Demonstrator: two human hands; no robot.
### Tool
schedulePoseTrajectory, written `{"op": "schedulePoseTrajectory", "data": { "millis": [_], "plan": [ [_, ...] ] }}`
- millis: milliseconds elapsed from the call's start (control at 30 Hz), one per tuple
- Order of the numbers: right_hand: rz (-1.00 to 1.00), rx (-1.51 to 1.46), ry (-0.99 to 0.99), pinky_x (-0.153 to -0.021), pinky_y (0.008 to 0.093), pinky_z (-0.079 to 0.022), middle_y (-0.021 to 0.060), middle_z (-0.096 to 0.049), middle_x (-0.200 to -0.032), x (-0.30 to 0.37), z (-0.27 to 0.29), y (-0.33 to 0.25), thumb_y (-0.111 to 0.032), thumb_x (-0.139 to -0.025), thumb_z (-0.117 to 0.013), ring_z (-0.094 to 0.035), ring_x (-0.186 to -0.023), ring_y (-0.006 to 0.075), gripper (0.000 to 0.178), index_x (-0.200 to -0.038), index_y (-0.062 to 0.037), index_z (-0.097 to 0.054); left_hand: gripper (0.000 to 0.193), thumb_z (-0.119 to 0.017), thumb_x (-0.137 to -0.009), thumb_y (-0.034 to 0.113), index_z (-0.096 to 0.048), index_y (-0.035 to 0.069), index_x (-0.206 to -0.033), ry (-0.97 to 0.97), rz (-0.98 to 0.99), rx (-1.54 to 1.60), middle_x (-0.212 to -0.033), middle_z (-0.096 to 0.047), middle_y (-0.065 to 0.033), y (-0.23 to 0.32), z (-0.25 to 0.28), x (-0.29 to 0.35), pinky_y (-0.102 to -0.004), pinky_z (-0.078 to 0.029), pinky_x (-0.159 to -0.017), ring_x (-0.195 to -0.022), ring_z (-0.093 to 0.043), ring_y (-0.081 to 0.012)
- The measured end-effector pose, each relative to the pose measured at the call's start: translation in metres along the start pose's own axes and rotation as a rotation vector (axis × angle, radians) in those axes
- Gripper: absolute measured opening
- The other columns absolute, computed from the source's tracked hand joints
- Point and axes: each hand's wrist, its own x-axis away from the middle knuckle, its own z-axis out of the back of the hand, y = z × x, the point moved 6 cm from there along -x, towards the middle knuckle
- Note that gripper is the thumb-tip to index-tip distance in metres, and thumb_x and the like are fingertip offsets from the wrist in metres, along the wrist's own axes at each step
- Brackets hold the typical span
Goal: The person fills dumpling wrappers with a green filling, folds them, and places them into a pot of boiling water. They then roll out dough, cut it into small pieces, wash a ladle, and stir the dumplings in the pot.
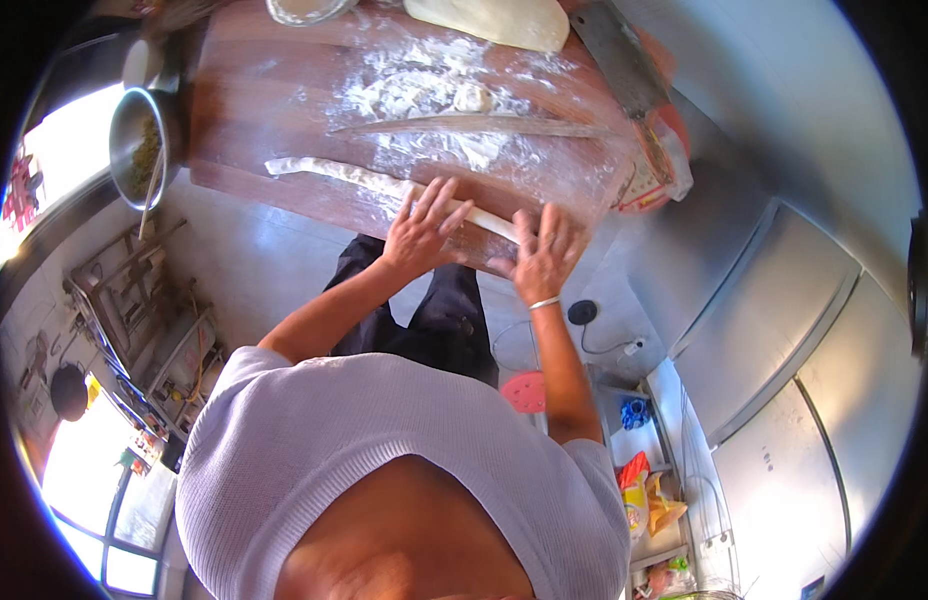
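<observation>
A long, thin rope of dough [359, 177] lies slantwise along the near edge of the wooden board [254, 90]. On its middle rests my left hand [420, 232], palm down with the fingers spread. Farther right, my right hand [546, 252] lies flat over the rope's right end, its fingers stretched out and a light band round the wrist. Both hands press on the dough without gripping it. Beyond them a slim wooden rolling pin [474, 125] lies across loose white flour [414, 85]. A small dough lump [472, 98] sits just behind the pin.
A large flat piece of dough [494, 18] lies at the far edge, beside a cleaver [624, 65] at the right corner. At the left stands a metal bowl [117, 150] of greenish filling with a stick-like utensil. A steel fridge [774, 310] stands on the right.
</observation>
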Motion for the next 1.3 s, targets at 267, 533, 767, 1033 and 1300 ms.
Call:
{"op": "schedulePoseTrajectory", "data": {
  "millis": [267, 533, 767, 1033, 1300],
  "plan": [
    [-0.080, 0.101, -0.075, -0.105, 0.0572, -0.026, 0.0170, -0.028, -0.151, -0.040, 0.030, -0.015, -0.061, -0.065, -0.073, -0.032, -0.135, 0.0377, 0.098, -0.143, -0.0115, -0.038, 0.097, -0.080, -0.061, 0.048, -0.042, 0.007, -0.141, 0.098, 0.167, 0.153, -0.153, -0.024, -0.0198, 0.003, 0.027, 0.030, -0.0584, -0.019, -0.112, -0.143, -0.021, -0.0368],
    [0.081, -0.144, -0.127, -0.107, 0.0602, -0.026, 0.0177, -0.028, -0.153, -0.032, 0.015, -0.169, -0.053, -0.063, -0.077, -0.030, -0.139, 0.0368, 0.099, -0.140, -0.0029, -0.042, 0.098, -0.081, -0.057, 0.041, -0.042, 0.009, -0.141, 0.301, 0.332, -0.091, -0.153, -0.028, -0.0150, -0.154, 0.070, 0.105, -0.0574, -0.022, -0.112, -0.141, -0.027, -0.0359],
    [0.274, -0.124, 0.067, -0.106, 0.0593, -0.027, 0.0185, -0.029, -0.151, -0.123, -0.036, -0.269, -0.056, -0.066, -0.073, -0.033, -0.136, 0.0370, 0.098, -0.142, -0.0069, -0.036, 0.087, -0.062, -0.070, 0.066, -0.044, 0.020, -0.142, 0.311, 0.236, -0.111, -0.153, -0.030, -0.0129, -0.231, 0.071, 0.068, -0.0572, -0.018, -0.113, -0.142, -0.026, -0.0329],
    [0.162, 0.008, 0.111, -0.106, 0.0624, -0.021, 0.0138, -0.026, -0.154, -0.167, -0.032, -0.240, -0.062, -0.065, -0.070, -0.030, -0.137, 0.0363, 0.099, -0.148, -0.0221, -0.032, 0.088, -0.061, -0.070, 0.069, -0.041, 0.025, -0.143, 0.299, -0.009, -0.110, -0.155, -0.027, -0.0063, -0.250, 0.102, 0.018, -0.0576, -0.017, -0.114, -0.144, -0.022, -0.0294],
    [0.034, -0.010, -0.049, -0.107, 0.0601, -0.020, 0.0161, -0.029, -0.153, -0.082, -0.039, -0.246, -0.062, -0.066, -0.069, -0.029, -0.137, 0.0387, 0.094, -0.144, -0.0202, -0.040, 0.094, -0.080, -0.058, 0.046, -0.045, 0.022, -0.141, 0.159, 0.089, -0.071, -0.154, -0.030, -0.0065, -0.247, 0.081, 0.091, -0.0579, -0.022, -0.112, -0.143, -0.024, -0.0289]
  ]
}}
